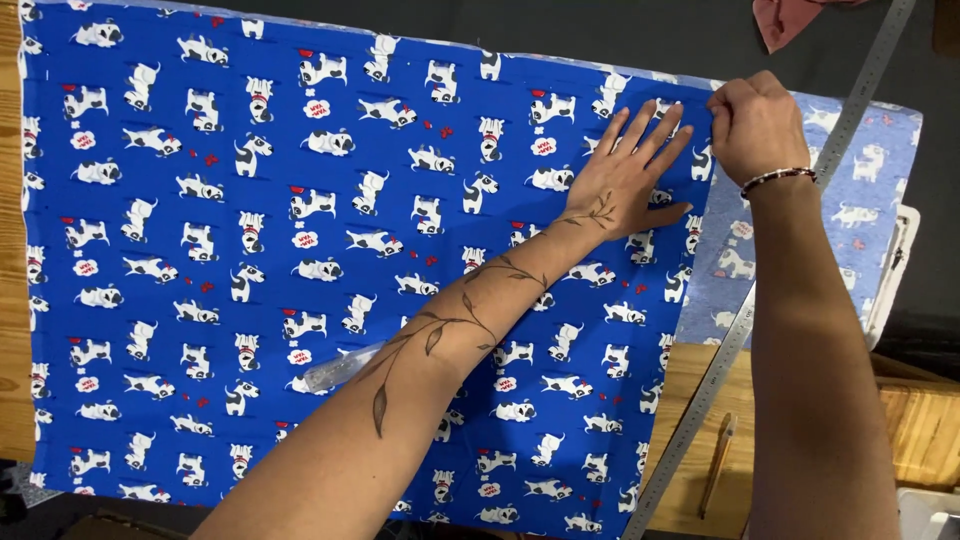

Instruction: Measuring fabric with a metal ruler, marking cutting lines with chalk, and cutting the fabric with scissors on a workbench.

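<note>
Long metal ruler [735, 330], pencil [718, 465] on wooden table [915, 415], pink cloth [785, 18] above.

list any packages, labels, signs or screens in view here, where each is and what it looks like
No packages, labels, signs or screens are in view.
Nearest to lettering: small white speech-bubble patches with red marks, repeated among the white dogs on the blue fabric that covers the table.
Left hand: flat on the fabric, fingers spread.
Right hand: pinching the fabric's far right edge.
Metal ruler: long, grey, lying diagonally along the right edge of the fabric.
</note>
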